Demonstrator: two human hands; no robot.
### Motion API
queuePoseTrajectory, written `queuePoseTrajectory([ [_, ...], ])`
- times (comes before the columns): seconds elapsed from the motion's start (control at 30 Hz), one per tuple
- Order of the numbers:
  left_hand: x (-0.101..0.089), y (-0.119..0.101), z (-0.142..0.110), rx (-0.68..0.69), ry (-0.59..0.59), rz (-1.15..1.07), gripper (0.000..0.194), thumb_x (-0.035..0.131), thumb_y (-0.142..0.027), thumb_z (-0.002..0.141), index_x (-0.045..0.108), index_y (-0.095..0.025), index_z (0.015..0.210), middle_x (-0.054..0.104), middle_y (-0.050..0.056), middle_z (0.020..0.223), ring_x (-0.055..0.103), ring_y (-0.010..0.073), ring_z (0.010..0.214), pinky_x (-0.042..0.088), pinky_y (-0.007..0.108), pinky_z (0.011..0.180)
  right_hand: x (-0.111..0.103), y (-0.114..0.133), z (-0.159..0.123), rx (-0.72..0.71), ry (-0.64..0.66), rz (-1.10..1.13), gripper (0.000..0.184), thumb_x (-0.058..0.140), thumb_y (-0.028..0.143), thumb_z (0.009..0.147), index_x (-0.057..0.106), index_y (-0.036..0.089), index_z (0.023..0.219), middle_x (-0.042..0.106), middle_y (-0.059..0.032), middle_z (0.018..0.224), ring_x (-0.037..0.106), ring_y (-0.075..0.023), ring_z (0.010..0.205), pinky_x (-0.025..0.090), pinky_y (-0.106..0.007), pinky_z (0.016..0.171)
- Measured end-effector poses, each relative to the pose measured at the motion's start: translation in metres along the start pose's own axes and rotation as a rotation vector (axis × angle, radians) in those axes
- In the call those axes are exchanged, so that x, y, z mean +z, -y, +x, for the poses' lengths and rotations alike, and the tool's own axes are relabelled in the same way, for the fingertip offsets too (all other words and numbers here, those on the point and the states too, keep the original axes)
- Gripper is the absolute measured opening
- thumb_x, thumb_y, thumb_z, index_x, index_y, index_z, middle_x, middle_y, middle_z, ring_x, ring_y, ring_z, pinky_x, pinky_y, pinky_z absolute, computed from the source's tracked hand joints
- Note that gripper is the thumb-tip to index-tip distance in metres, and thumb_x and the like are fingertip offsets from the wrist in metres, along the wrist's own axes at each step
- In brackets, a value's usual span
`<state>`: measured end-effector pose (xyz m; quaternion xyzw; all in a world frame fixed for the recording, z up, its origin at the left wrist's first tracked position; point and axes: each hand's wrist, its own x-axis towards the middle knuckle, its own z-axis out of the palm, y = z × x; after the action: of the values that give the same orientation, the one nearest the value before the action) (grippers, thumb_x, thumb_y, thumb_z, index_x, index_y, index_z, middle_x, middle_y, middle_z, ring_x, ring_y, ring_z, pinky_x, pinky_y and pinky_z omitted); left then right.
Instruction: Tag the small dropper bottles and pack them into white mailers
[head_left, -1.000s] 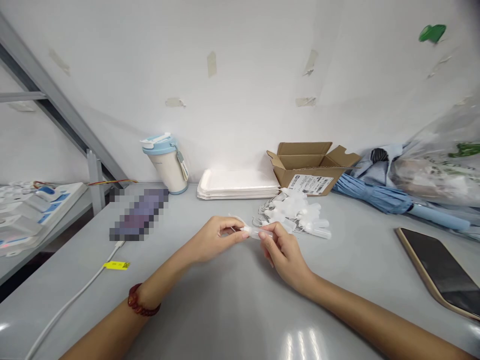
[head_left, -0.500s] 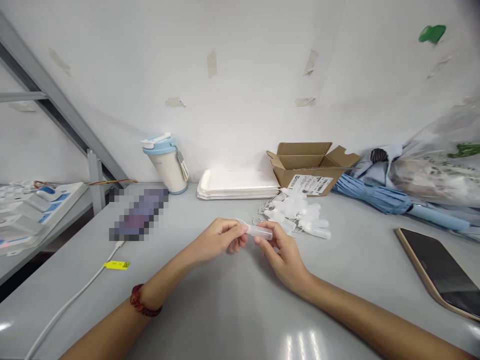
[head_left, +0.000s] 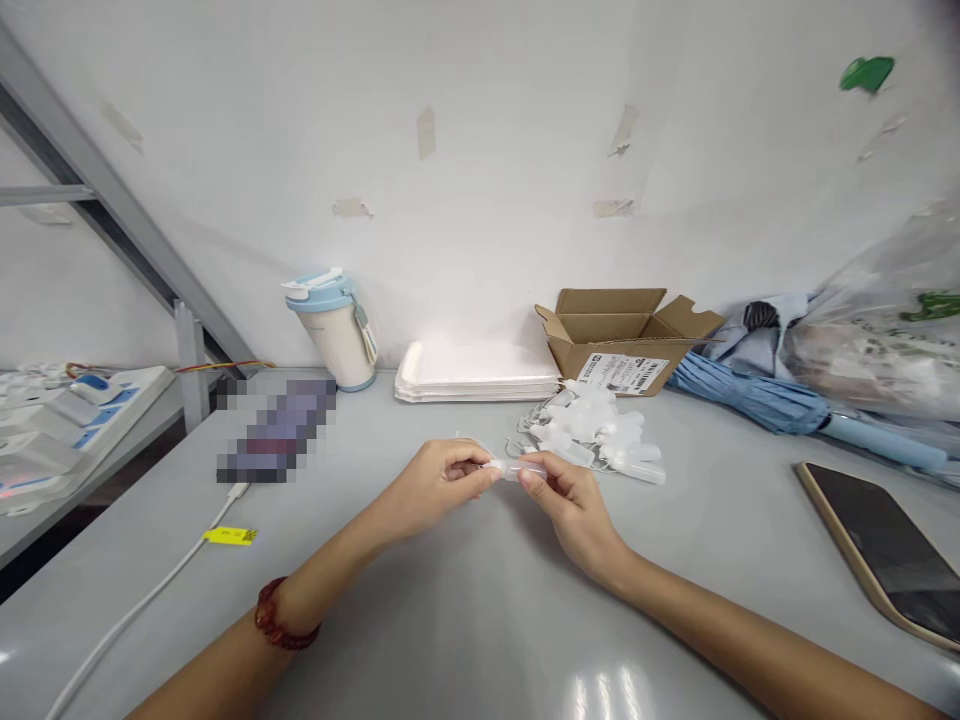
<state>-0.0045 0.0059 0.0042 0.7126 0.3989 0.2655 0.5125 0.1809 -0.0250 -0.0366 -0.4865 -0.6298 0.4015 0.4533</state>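
A small translucent plastic tube with a thin cord lies level between my two hands, above the table. My left hand pinches its left end between thumb and fingers, and the cord loops up behind those fingers. On the tube's right end, my right hand is closed with thumb and forefinger, covering part of it. Just beyond my right hand is a heap of similar translucent tubes with cords, piled loosely on the table.
Behind the heap stand an open cardboard box and a stack of white padded envelopes. A lidded cup is at the back left. To the right lie a blue umbrella and a phone. A white cable crosses the left side.
My right thumb and fingers have closed further over the tube's right end, which stuck out more before. My left fingers have shifted slightly right along it.
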Motion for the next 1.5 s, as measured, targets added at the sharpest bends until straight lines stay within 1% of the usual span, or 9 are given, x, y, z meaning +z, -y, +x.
queuePoseTrajectory([
  [0.1, 0.000, 0.002, 0.001, -0.014, 0.005, -0.026, 0.027, 0.055, -0.042, 0.081, 0.065, -0.016, 0.082, 0.057, -0.001, 0.075, 0.052, 0.0104, 0.064, 0.043, 0.022, 0.061, 0.001, 0.001, 0.001, -0.015, -0.006, -0.021, 0.029, 0.048, 0.041, 0.086, 0.062, 0.016, 0.086, 0.047, 0.0027, 0.060, 0.039, -0.0106, 0.055, 0.031, -0.023, 0.052],
  [0.23, 0.001, 0.009, 0.004, -0.113, 0.053, -0.039, 0.040, 0.046, -0.049, 0.084, 0.061, -0.014, 0.071, 0.055, -0.001, 0.059, 0.051, 0.0102, 0.053, 0.041, 0.022, 0.053, 0.003, 0.003, -0.002, -0.066, 0.042, -0.046, 0.027, 0.047, 0.038, 0.087, 0.063, 0.016, 0.090, 0.059, -0.0005, 0.070, 0.045, -0.0122, 0.060, 0.035, -0.024, 0.056],
  [0.33, 0.003, 0.012, 0.004, -0.130, 0.064, -0.053, 0.044, 0.044, -0.050, 0.084, 0.060, -0.014, 0.066, 0.057, -0.001, 0.058, 0.051, 0.0097, 0.049, 0.039, 0.022, 0.050, 0.003, 0.004, -0.004, -0.087, 0.030, -0.058, 0.025, 0.048, 0.036, 0.087, 0.062, 0.017, 0.092, 0.061, -0.0005, 0.072, 0.046, -0.0118, 0.059, 0.035, -0.023, 0.056],
  [0.57, 0.008, 0.002, -0.001, 0.017, -0.044, 0.106, 0.034, 0.049, -0.040, 0.085, 0.058, -0.015, 0.064, 0.054, -0.002, 0.057, 0.051, 0.0102, 0.056, 0.038, 0.020, 0.054, -0.001, 0.005, -0.003, -0.054, 0.062, -0.054, 0.026, 0.049, 0.037, 0.085, 0.064, 0.016, 0.079, 0.051, 0.0019, 0.063, 0.040, -0.0106, 0.057, 0.032, -0.023, 0.053],
  [0.77, 0.012, -0.006, -0.007, 0.150, -0.088, 0.181, 0.022, 0.052, -0.032, 0.084, 0.064, -0.015, 0.076, 0.059, 0.000, 0.061, 0.055, 0.0100, 0.055, 0.039, 0.019, 0.051, 0.001, 0.004, -0.006, -0.052, 0.073, -0.013, 0.035, 0.046, 0.042, 0.086, 0.057, 0.015, 0.065, 0.037, 0.0036, 0.056, 0.031, -0.0094, 0.053, 0.026, -0.023, 0.049],
  [0.97, 0.009, -0.005, -0.005, 0.055, -0.078, 0.053, 0.030, 0.049, -0.039, 0.085, 0.061, -0.015, 0.072, 0.062, 0.001, 0.065, 0.060, 0.0123, 0.061, 0.045, 0.021, 0.058, 0.004, 0.006, -0.009, -0.112, 0.035, -0.085, 0.033, 0.042, 0.041, 0.089, 0.058, 0.016, 0.075, 0.038, 0.0034, 0.058, 0.034, -0.0102, 0.054, 0.029, -0.023, 0.050],
  [1.13, 0.007, -0.001, -0.004, -0.059, -0.018, -0.027, 0.044, 0.043, -0.048, 0.086, 0.053, -0.015, 0.058, 0.054, -0.001, 0.051, 0.054, 0.0108, 0.045, 0.044, 0.022, 0.049, 0.004, 0.007, -0.010, -0.142, -0.008, -0.118, 0.027, 0.043, 0.038, 0.089, 0.059, 0.016, 0.086, 0.048, 0.0020, 0.064, 0.041, -0.0114, 0.058, 0.034, -0.023, 0.054],
  [1.3, 0.010, -0.005, -0.007, -0.045, -0.023, -0.008, 0.042, 0.047, -0.043, 0.085, 0.051, -0.015, 0.054, 0.052, -0.002, 0.047, 0.053, 0.0096, 0.044, 0.043, 0.022, 0.050, 0.003, 0.008, -0.010, -0.170, 0.025, -0.108, 0.027, 0.040, 0.036, 0.091, 0.058, 0.017, 0.083, 0.051, 0.0013, 0.065, 0.045, -0.0122, 0.060, 0.036, -0.024, 0.058],
  [1.5, 0.012, -0.009, -0.007, -0.027, 0.025, -0.099, 0.033, 0.049, -0.041, 0.084, 0.055, -0.015, 0.064, 0.057, -0.001, 0.054, 0.057, 0.0114, 0.051, 0.046, 0.022, 0.053, 0.001, 0.005, -0.010, -0.188, -0.010, -0.102, 0.029, 0.040, 0.038, 0.090, 0.059, 0.017, 0.085, 0.054, 0.0000, 0.066, 0.047, -0.0133, 0.062, 0.037, -0.025, 0.059],
])
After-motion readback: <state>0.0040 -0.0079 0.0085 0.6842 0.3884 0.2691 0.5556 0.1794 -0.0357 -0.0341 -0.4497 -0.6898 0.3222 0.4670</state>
